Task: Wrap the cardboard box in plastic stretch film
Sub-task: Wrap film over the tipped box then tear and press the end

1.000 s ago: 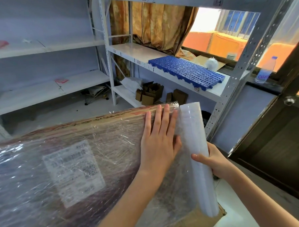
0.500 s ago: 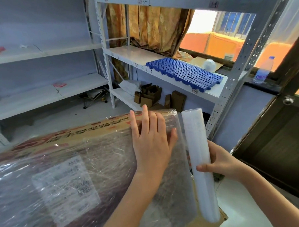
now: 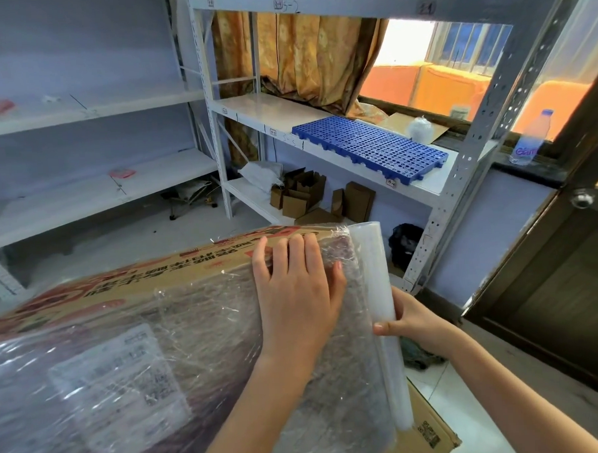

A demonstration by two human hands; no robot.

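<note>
Left hand (image 3: 295, 295) flat, fingers spread, pressing film on cardboard box (image 3: 149, 280), frame centre. Right hand (image 3: 414, 320) clasps film roll (image 3: 376, 291) at the box's right edge.

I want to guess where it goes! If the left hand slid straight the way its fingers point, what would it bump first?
Probably nothing solid at first. The left hand lies flat on the film-covered cardboard box, fingers reaching its top edge. Beyond it, likely the small brown boxes on the low shelf, though depth is unclear.

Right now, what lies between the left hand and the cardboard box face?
Stretch film, already pulled over the cardboard box; the left hand presses flat on it, in the head view.
</note>
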